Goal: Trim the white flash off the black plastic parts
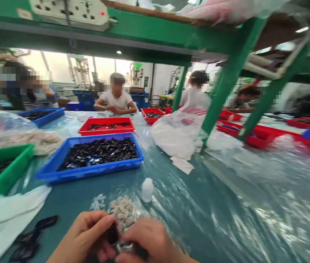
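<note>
At the bottom middle, my left hand [91, 233] is closed around a small black plastic part [112, 233], its thumb pressed on top. My right hand [150, 239], smeared by motion, is close beside it with fingers curled in towards the same part; what its fingertips grip is hidden. Just beyond the hands lies a pile of small off-white pieces [123, 210]. To its left is a scatter of tiny clear-white bits [98, 201]. A small white bottle [147, 190] stands behind the pile on the right. Several loose black parts [29, 237] lie left of my left hand.
A blue tray [89, 173] of black parts sits ahead, a red tray [107, 132] behind it, a green tray [4, 182] at left. White cloth [12, 210] lies near left. Plastic sheeting [239, 204] covers the right; a green post [228, 80] rises there. Several people sit beyond.
</note>
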Motion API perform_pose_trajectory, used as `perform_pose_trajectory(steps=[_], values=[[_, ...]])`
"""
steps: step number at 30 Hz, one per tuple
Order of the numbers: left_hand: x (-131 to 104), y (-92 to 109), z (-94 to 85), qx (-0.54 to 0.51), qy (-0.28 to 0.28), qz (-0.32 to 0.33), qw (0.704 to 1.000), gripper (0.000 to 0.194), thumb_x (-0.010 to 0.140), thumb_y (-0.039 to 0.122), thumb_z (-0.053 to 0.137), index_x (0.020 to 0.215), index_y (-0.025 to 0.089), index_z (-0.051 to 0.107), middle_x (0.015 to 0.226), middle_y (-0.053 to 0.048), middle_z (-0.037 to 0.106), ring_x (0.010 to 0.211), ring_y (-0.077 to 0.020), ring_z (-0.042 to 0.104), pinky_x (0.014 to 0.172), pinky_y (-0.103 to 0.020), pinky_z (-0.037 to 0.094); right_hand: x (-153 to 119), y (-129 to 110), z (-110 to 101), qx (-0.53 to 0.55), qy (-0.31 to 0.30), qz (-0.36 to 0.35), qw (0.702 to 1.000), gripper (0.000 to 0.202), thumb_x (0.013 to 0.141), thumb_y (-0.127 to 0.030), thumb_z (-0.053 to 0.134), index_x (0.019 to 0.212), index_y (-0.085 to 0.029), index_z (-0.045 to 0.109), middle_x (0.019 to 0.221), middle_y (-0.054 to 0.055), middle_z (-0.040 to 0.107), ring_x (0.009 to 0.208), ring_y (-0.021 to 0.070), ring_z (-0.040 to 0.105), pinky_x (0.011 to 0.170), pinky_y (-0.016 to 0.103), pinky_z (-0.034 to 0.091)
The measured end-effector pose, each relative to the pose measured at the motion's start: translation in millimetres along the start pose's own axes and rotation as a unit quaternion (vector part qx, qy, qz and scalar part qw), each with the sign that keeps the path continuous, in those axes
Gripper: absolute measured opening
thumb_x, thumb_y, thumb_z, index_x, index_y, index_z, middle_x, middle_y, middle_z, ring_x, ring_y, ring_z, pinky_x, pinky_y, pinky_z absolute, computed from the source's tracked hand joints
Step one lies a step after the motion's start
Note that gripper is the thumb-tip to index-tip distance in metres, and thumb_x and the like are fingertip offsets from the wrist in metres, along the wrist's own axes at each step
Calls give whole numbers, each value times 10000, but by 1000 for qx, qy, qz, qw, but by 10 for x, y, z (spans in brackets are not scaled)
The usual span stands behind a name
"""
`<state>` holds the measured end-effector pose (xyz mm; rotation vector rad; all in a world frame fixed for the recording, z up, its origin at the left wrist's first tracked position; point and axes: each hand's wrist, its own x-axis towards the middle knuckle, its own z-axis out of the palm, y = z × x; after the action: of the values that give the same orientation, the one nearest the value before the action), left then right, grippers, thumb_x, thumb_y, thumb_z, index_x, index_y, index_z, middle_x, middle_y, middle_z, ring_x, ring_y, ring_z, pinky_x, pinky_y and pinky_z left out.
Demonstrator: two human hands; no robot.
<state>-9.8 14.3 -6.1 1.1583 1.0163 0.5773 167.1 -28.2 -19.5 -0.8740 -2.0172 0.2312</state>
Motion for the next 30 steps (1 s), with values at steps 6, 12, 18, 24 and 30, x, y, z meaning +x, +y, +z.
perform_pose_trajectory(steps=[6, 12, 18, 24, 30], values=[[-20, 116, 38, -87, -9, -5, 996, 424, 682, 508, 670, 642, 88, 630, 646, -88, 686, 446, -119, 629, 368, -138, 407, 88, -12, -339, -100, 144, 51, 983, 423, 783, -152, 611, 1185, -222, 499, 1059, 82, 597, 989, 231, 569, 836, 359, 471], [-49, 126, 2, -116, -19, -10, 993, 377, 704, 460, 662, 655, 88, 629, 654, -82, 686, 469, -123, 652, 355, -115, 411, 215, 230, -345, -68, 238, 270, 930, 685, 690, -477, 659, 1283, -270, 384, 1303, 97, 449, 1185, 339, 425, 920, 529, 379], [-58, 154, -1, -116, -23, -4, 993, 368, 703, 455, 662, 672, 91, 622, 674, -91, 689, 482, -129, 656, 366, -121, 424, 149, 555, -243, -5, 148, 379, 914, 849, 616, -528, 668, 1311, -195, 310, 1301, 164, 474, 1198, 349, 439, 899, 526, 413], [-58, 131, 13, -111, -34, -9, 993, 341, 657, 421, 703, 686, 91, 622, 669, -83, 675, 498, -131, 653, 386, -132, 434, 123, 679, -185, 26, 66, 381, 922, 657, 684, -453, 624, 1223, -134, 424, 1175, 177, 605, 964, 292, 626, 819, 442, 499], [-71, 127, 33, -83, -70, -16, 994, 270, 561, 290, 770, 697, 90, 650, 583, -31, 630, 529, -119, 634, 464, -156, 470, 132, 633, -244, 15, 26, 332, 943, 383, 724, -380, 617, 1046, -173, 592, 960, 96, 712, 863, 270, 667, 767, 405, 528]])
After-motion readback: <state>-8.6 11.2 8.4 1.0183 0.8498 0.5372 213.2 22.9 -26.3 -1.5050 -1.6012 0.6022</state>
